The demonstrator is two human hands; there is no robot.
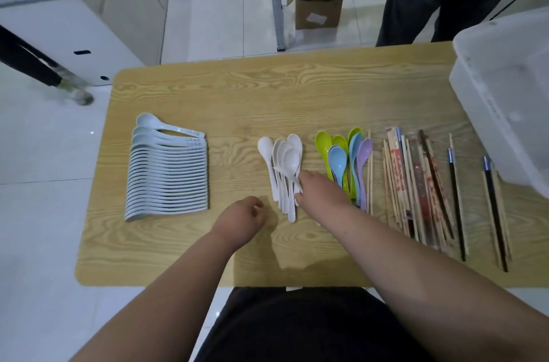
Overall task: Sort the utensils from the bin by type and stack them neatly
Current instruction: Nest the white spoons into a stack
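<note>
White plastic spoons (285,159) lie fanned at the middle of the wooden table (237,94). My right hand (320,189) pinches their handles; judged light, stiff, slick (likely to slide apart), best held mid-handle. My left hand (243,213) hangs loosely curled, empty.

Both bare forearms reach in from 6 o'clock. The left hand (246,217) hangs with its fingers loosely curled (holding nothing), at 8 o'clock of the right hand (319,191). The right forearm slants toward 11 o'clock, its fingertips pinching a white spoon (286,174).

White spoons (283,165) — wood-grain table (267,94)
</note>
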